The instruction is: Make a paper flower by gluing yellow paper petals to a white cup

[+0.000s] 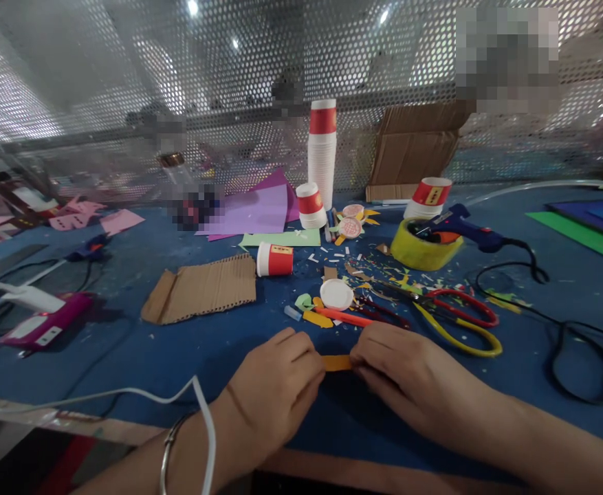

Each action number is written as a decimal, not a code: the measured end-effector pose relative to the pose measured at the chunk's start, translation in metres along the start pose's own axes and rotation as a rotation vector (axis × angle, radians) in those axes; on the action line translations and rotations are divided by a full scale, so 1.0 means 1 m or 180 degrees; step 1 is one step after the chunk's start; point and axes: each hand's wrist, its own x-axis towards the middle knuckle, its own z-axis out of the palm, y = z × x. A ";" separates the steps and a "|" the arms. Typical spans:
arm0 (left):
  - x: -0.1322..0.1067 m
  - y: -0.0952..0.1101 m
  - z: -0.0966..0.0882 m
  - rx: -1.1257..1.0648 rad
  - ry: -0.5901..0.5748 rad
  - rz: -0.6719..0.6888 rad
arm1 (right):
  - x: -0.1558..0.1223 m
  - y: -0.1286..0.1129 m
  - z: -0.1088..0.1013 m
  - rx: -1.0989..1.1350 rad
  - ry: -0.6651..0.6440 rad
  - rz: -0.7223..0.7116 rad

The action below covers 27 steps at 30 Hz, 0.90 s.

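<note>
Orange paper strip sits near the front edge of the blue table, its left end pinched by the left hand and its right end by the right hand. Both hands are clamped on it, apparently pressing it flat. Scissors lie just beyond the right hand.

We wear one thin silver bangle on the wrist of our left hand; both forearms and the right hand are bare.
</note>
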 end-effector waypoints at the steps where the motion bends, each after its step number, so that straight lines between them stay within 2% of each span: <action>1: 0.001 -0.001 -0.002 -0.0252 -0.0021 -0.0169 | 0.001 0.000 0.000 0.0030 -0.0021 0.0058; 4: 0.007 -0.004 -0.010 -0.0904 -0.0204 -0.0697 | 0.003 -0.002 -0.002 0.0080 -0.0124 0.0241; 7: 0.011 -0.005 -0.015 -0.1086 -0.0358 -0.0999 | 0.006 -0.003 -0.004 0.0084 -0.0192 0.0446; 10: 0.011 -0.008 -0.017 -0.1027 -0.0362 -0.1087 | 0.007 -0.003 -0.004 0.0091 -0.0247 0.0581; 16: 0.008 -0.018 -0.026 -0.1019 -0.0594 -0.1197 | 0.012 -0.003 -0.004 0.0003 -0.0350 0.0731; 21: 0.011 -0.022 -0.038 -0.0868 -0.1049 -0.1330 | 0.017 -0.004 -0.004 -0.0049 -0.0490 0.0858; 27: 0.019 -0.025 -0.043 -0.0446 -0.1397 -0.1183 | 0.018 -0.004 -0.005 -0.0034 -0.0527 0.0945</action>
